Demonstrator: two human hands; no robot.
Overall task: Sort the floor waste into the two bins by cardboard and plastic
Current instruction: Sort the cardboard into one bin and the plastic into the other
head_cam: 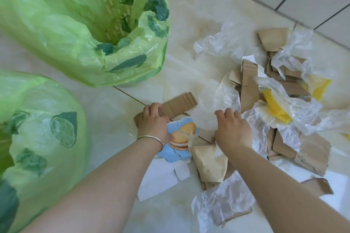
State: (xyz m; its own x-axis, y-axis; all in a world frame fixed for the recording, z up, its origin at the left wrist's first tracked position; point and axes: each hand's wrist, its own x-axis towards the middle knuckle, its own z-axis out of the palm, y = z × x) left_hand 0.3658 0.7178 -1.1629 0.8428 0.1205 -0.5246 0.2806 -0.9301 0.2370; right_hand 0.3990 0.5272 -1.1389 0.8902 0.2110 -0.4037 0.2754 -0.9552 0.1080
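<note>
2 hands at the floor waste
Left hand (154, 119) grips cardboard strip (175, 106); right hand (232, 128), fingers curled, pinches clear plastic sheet (214, 104).

Bright, even daylight — soft focus, edges warped.

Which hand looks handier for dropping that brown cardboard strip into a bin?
The left hand, probably. It already rests on the cardboard strip, and both green-lined bins stand on its side. The right hand is on the clear plastic sheet, farther from them.
</note>
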